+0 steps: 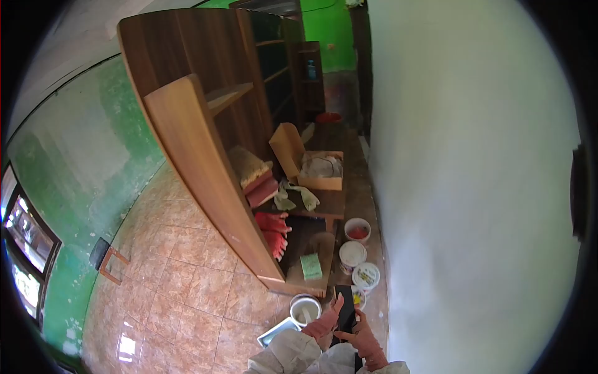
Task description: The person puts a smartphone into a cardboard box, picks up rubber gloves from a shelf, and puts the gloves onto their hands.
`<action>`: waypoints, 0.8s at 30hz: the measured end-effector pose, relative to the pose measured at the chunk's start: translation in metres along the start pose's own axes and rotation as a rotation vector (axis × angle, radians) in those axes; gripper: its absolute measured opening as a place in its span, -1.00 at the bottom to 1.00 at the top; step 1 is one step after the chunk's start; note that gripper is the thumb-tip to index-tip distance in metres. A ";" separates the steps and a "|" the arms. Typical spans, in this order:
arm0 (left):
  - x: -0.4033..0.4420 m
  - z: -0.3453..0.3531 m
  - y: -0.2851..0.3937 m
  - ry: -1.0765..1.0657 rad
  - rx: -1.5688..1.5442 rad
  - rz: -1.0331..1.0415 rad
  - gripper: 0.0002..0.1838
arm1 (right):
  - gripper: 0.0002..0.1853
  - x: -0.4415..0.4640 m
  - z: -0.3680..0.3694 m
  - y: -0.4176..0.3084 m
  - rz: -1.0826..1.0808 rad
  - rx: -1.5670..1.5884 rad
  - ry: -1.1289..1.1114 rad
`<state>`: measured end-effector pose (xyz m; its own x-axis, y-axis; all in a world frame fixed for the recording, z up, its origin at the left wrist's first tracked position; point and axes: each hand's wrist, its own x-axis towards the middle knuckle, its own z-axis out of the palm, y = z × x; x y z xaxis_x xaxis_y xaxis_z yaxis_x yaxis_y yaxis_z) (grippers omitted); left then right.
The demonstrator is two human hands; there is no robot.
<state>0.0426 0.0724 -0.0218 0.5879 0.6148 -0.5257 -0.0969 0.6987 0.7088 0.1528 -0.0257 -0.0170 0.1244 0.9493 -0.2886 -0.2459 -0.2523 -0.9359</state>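
Note:
A flat black object (345, 302), shaped like a phone, is held upright low in the view, in front of my body. My left hand (331, 316) grips its left side, with the thumb along the edge. From the lower right, my right hand (360, 333) closes on its bottom part with bent fingers. Both forearms are in pinkish sleeves. Just beyond the black object is a small tub with yellow on it (359, 297), partly covered by it. To the left of my hands stands a white bucket (305, 310) with something pale inside, beside a light blue tray (278, 332).
A tall wooden shelf unit (205, 156) stands left of centre, holding red gloves (272, 230), a green-and-white pack (311, 266) and an open cardboard box (321, 182). White tubs (365, 275) line the foot of the white wall (461, 187). A small stool (112, 262) stands far left.

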 end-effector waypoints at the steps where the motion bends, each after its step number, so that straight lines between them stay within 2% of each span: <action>1: 0.039 -0.003 0.023 0.032 -0.057 0.073 -0.33 | -0.04 0.042 -0.010 -0.014 0.006 -0.029 -0.041; 3: 0.088 0.008 0.066 0.175 -0.081 0.147 -0.34 | -0.01 0.110 -0.028 -0.040 0.072 -0.101 -0.053; 5: 0.163 -0.020 0.068 0.357 -0.170 0.119 -0.29 | 0.02 0.166 -0.047 -0.073 0.248 -0.270 -0.061; 6: 0.191 -0.035 0.069 0.507 -0.157 0.030 -0.20 | 0.03 0.199 -0.060 -0.066 0.180 -0.317 -0.025; 7: 0.203 -0.043 0.085 0.525 -0.165 0.036 -0.20 | 0.03 0.237 -0.071 -0.070 0.183 -0.318 -0.044; 9: 0.191 -0.065 0.117 0.075 -0.248 0.013 -0.23 | 0.04 0.305 -0.084 -0.078 -0.013 -0.307 0.021; 10: 0.187 -0.076 0.131 0.042 -0.280 0.031 -0.24 | 0.02 0.332 -0.079 -0.124 0.054 -0.226 -0.030; 11: 0.188 -0.087 0.138 0.153 -0.328 0.061 -0.25 | 0.01 0.376 -0.082 -0.138 0.071 -0.348 -0.039; 12: 0.187 -0.099 0.142 0.251 -0.376 0.082 -0.26 | -0.04 0.418 -0.078 -0.148 -0.084 -0.359 -0.040; 14: 0.200 -0.122 0.143 0.405 -0.442 0.107 -0.28 | -0.08 0.496 -0.063 -0.184 -0.241 -0.451 -0.047; 15: 0.208 -0.133 0.138 0.471 -0.473 0.119 -0.29 | -0.10 0.544 -0.060 -0.180 -0.227 -0.600 0.031; 16: 0.215 -0.142 0.135 0.521 -0.501 0.129 -0.30 | -0.07 0.581 -0.051 -0.195 -0.126 -0.605 0.026; 19: 0.234 -0.165 0.123 0.635 -0.582 0.148 -0.32 | -0.15 0.708 -0.043 -0.165 -0.287 -0.795 0.149; 22: 0.250 -0.183 0.110 0.710 -0.644 0.156 -0.35 | -0.16 0.783 -0.035 -0.158 -0.159 -0.700 0.020; 24: 0.259 -0.193 0.102 0.743 -0.684 0.156 -0.37 | -0.14 0.852 -0.039 -0.116 -0.188 -1.044 0.003</action>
<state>0.0300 0.3733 -0.1767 -0.0948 0.6253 -0.7746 -0.7042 0.5078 0.4962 0.3251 0.8052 -0.1622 0.0777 0.9897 -0.1201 0.7253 -0.1387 -0.6744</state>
